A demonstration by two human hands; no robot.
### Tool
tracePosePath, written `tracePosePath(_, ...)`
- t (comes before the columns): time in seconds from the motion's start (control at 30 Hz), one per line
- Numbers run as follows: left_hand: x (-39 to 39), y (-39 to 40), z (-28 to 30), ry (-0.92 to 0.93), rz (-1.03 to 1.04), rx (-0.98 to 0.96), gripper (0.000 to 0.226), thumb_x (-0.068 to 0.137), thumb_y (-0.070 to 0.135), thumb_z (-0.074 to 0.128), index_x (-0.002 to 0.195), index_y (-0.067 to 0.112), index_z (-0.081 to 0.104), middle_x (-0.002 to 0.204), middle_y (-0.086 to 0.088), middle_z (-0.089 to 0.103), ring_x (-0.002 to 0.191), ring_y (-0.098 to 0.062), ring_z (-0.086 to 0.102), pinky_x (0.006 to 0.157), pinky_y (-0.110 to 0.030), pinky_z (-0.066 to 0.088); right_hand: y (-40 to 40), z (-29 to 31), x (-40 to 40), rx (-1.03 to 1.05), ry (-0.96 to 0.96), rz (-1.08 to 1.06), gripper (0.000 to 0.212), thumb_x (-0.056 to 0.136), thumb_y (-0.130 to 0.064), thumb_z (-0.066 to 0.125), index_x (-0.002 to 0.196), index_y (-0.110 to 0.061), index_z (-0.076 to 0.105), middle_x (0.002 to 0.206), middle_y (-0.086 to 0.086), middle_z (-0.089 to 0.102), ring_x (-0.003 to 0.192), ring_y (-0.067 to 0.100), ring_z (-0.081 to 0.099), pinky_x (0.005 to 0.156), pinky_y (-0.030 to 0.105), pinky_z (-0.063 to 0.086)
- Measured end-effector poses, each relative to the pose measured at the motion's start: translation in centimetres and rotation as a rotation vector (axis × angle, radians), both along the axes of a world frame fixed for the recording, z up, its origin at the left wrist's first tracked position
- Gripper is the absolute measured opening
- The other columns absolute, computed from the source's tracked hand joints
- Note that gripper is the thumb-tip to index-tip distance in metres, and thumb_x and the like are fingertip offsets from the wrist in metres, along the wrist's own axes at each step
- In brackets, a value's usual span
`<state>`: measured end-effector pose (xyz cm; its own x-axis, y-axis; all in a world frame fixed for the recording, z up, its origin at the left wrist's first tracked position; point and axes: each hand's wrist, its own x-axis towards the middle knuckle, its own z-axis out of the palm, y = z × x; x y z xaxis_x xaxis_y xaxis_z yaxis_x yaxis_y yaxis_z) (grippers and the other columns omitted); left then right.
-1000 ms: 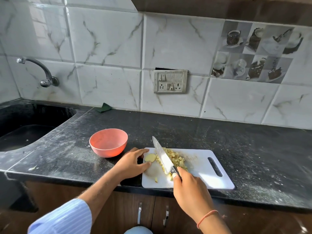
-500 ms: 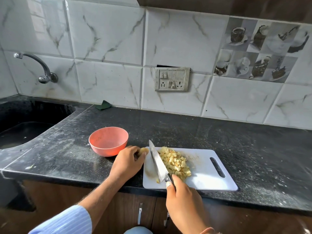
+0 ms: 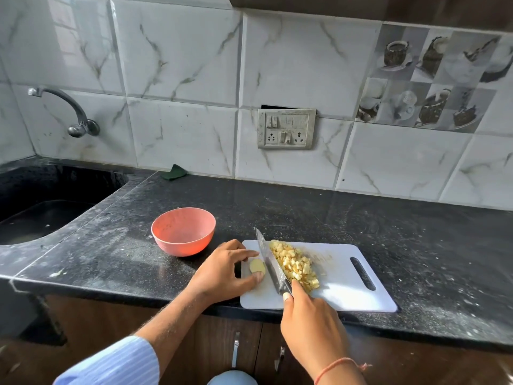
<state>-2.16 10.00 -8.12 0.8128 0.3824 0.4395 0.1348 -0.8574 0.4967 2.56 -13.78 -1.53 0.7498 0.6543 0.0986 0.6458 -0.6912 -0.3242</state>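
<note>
The right grip (image 3: 311, 320) is nearest, its fingers curled tight round the handle of the knife (image 3: 270, 263). The blade rests on the white board (image 3: 347, 290). Just left of the blade, the left grip (image 3: 222, 273) pinches a small yellow piece (image 3: 256, 266) on the board. A heap of cut bits (image 3: 294, 265) sits right of the blade. Farther back, a pink bowl (image 3: 183, 232) stands on the dark desk (image 3: 305, 212).
</note>
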Motion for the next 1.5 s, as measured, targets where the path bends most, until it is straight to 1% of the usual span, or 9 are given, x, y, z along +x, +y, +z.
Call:
tracePosePath(0.13, 0.0, 0.7, 0.2, 0.076, -0.018, -0.090, 0.059, 0.081, 0.068, 0.072, 0.134, 0.043, 0.068, 0.114, 0.024, 0.055, 0.110, 0.003, 0.056, 0.091, -0.028, 0.054, -0.2, -0.2, 0.3, -0.009, -0.007, 0.012, 0.040, 0.111, -0.041, 0.032, 0.149, -0.029, 0.039, 0.110, -0.001, 0.074, 0.104, 0.018, 0.070, 0.084, 0.035, 0.059)
tracePosePath(0.37, -0.1, 0.7, 0.0, 0.020, 0.021, -0.119, 0.063, 0.078, 0.065, 0.082, 0.133, 0.036, 0.071, 0.101, 0.023, 0.065, 0.093, -0.002, 0.060, 0.073, -0.013, 0.048, -0.2, -0.6, 0.4, 0.042, -0.009, 0.022, 0.039, 0.111, -0.041, 0.034, 0.148, -0.031, 0.039, 0.105, -0.003, 0.073, 0.098, 0.016, 0.071, 0.083, 0.034, 0.060)
tracePosePath(0.47, -0.2, 0.7, 0.1, 0.033, 0.039, -0.125, 0.058, 0.078, 0.065, 0.083, 0.129, 0.039, 0.075, 0.102, 0.025, 0.066, 0.092, -0.002, 0.062, 0.075, -0.018, 0.052, -0.2, -0.6, 0.5, 0.056, 0.002, 0.026, 0.043, 0.111, -0.042, 0.034, 0.152, -0.030, 0.036, 0.109, -0.002, 0.073, 0.101, 0.016, 0.070, 0.085, 0.034, 0.060)
tracePosePath(0.63, 0.0, 0.7, 0.3, 0.087, 0.052, -0.133, 0.057, 0.080, 0.070, 0.079, 0.130, 0.045, 0.072, 0.106, 0.024, 0.063, 0.094, 0.000, 0.061, 0.079, -0.021, 0.052, -0.3, 0.2, 0.5, 0.040, 0.007, 0.033, 0.052, 0.113, -0.042, 0.030, 0.163, -0.029, 0.025, 0.128, -0.001, 0.070, 0.116, 0.017, 0.065, 0.094, 0.033, 0.054)
tracePosePath(0.9, 0.0, 0.7, 0.4, 0.087, 0.066, -0.167, 0.057, 0.078, 0.070, 0.081, 0.127, 0.042, 0.075, 0.106, 0.021, 0.066, 0.093, -0.001, 0.062, 0.080, -0.025, 0.054, 0.0, 0.5, 0.1, 0.031, -0.007, 0.038, 0.056, 0.113, -0.042, 0.030, 0.166, -0.027, 0.021, 0.130, 0.001, 0.070, 0.115, 0.017, 0.066, 0.093, 0.031, 0.053)
tracePosePath(1.03, 0.1, 0.7, 0.4, 0.097, 0.080, -0.187, 0.060, 0.074, 0.072, 0.082, 0.125, 0.040, 0.076, 0.106, 0.023, 0.066, 0.093, -0.001, 0.063, 0.082, -0.026, 0.055, 0.3, 0.0, -0.2, 0.014, -0.038, 0.063, 0.056, 0.112, -0.040, 0.032, 0.165, -0.026, 0.021, 0.125, 0.000, 0.070, 0.111, 0.017, 0.067, 0.086, 0.030, 0.053)
tracePosePath(1.2, 0.3, 0.9, 0.5, 0.120, 0.088, -0.207, 0.061, 0.073, 0.070, 0.084, 0.125, 0.038, 0.077, 0.108, 0.024, 0.064, 0.092, 0.004, 0.062, 0.075, -0.012, 0.046, 1.5, -0.7, 0.8, 0.023, -0.041, 0.056, 0.051, 0.112, -0.038, 0.035, 0.162, -0.028, 0.030, 0.119, -0.002, 0.072, 0.108, 0.016, 0.068, 0.086, 0.029, 0.054)
tracePosePath(1.33, 0.4, 0.8, 0.5, 0.119, 0.092, -0.210, 0.061, 0.072, 0.069, 0.085, 0.124, 0.038, 0.077, 0.108, 0.024, 0.064, 0.093, 0.004, 0.062, 0.075, -0.010, 0.044, 2.9, -1.0, 1.1, 0.024, -0.059, 0.055, 0.046, 0.111, -0.037, 0.036, 0.155, -0.029, 0.039, 0.104, 0.000, 0.072, 0.097, 0.020, 0.069, 0.080, 0.033, 0.057)
tracePosePath(1.5, 0.3, 0.8, 0.4, 0.126, 0.108, -0.202, 0.063, 0.072, 0.073, 0.083, 0.124, 0.039, 0.077, 0.106, 0.023, 0.064, 0.092, 0.001, 0.063, 0.078, -0.018, 0.050, 1.7, -1.3, 0.5, -0.034, -0.153, 0.097, 0.051, 0.111, -0.033, 0.035, 0.161, -0.024, 0.027, 0.102, 0.002, 0.072, 0.086, 0.018, 0.067, 0.072, 0.032, 0.056)
